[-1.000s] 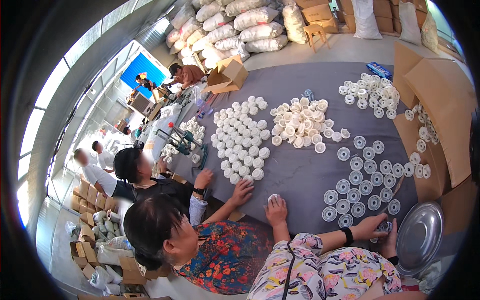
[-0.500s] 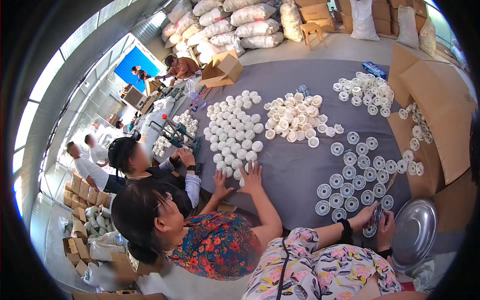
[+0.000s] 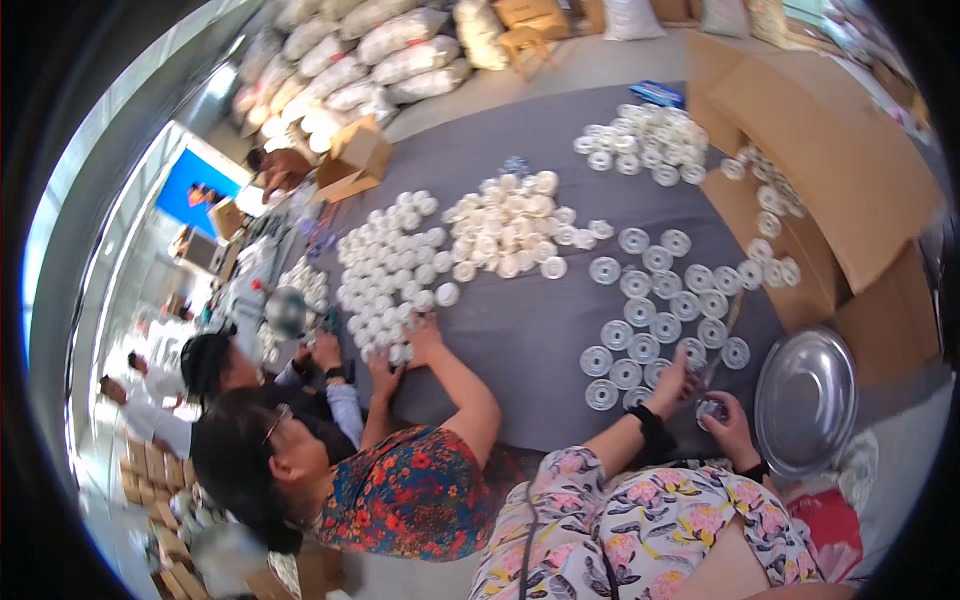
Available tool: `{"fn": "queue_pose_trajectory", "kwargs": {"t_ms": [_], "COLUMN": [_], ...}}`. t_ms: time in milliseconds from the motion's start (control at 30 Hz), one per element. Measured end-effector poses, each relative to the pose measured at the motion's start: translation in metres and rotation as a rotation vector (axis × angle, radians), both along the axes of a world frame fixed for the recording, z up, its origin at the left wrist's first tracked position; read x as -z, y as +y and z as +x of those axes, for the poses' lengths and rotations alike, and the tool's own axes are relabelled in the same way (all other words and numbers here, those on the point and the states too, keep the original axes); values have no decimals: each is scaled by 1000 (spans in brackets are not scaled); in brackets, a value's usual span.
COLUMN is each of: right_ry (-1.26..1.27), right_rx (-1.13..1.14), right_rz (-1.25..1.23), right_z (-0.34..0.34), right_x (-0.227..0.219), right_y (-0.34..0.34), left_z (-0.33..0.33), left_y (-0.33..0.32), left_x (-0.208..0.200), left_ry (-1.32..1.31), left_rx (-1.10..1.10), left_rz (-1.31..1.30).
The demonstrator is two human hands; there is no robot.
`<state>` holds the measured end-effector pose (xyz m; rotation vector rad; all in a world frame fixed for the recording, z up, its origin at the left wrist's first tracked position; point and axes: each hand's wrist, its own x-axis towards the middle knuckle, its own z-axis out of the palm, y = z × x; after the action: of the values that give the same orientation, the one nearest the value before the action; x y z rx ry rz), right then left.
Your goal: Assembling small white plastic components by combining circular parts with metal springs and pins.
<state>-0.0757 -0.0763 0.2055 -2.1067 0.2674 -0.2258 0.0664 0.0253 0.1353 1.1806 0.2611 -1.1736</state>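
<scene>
My left hand [image 3: 674,386], wearing a black wristband, reaches to the near edge of a group of clear ridged plastic discs [image 3: 638,285]. Its fingertips close on one clear plastic disc [image 3: 691,352]; their exact grip is slightly blurred. Closer to me, my right hand [image 3: 732,428] holds another round clear disc [image 3: 711,411] between thumb and fingers. A thin pale strip [image 3: 735,312] lies among the discs, beyond my left hand. Beside my right hand is a shiny round metal tray [image 3: 806,402].
Piles of cream-coloured parts [image 3: 510,225], white caps [image 3: 390,262] and white rings [image 3: 645,143] cover parts of the grey tabletop [image 3: 520,350]. Opened cardboard [image 3: 830,150] borders the right side. A co-worker in a floral top [image 3: 410,495] handles the white caps at my left.
My hands have separated; the left has moved away from the right, up to the clear discs. The whole view has shifted, and the co-worker's hands have drawn closer together.
</scene>
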Motion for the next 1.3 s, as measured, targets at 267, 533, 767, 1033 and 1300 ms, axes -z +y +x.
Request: {"fn": "queue_pose_trajectory", "kwargs": {"t_ms": [267,533,767,1033,1300], "right_ry": [106,55,100,84,84], "right_rx": [377,627,894,738,566], "right_rz": [1382,1567,1304,1109,645], "right_z": [-22,-51,-42,4,-1], "right_x": [7,17,24,13,3], "right_y": [-30,-66,-69,-68,-39], "left_z": [73,159,156,5,-11], "left_y": [-22,-96,-124,-94,-54], "left_x": [-18,9,-4,-79,-45], "left_ry": [-471,-1263,-1691,-963,-260], "left_rx": [-3,269,494,708,417], "left_rz": [114,475,653,-236,-144]}}
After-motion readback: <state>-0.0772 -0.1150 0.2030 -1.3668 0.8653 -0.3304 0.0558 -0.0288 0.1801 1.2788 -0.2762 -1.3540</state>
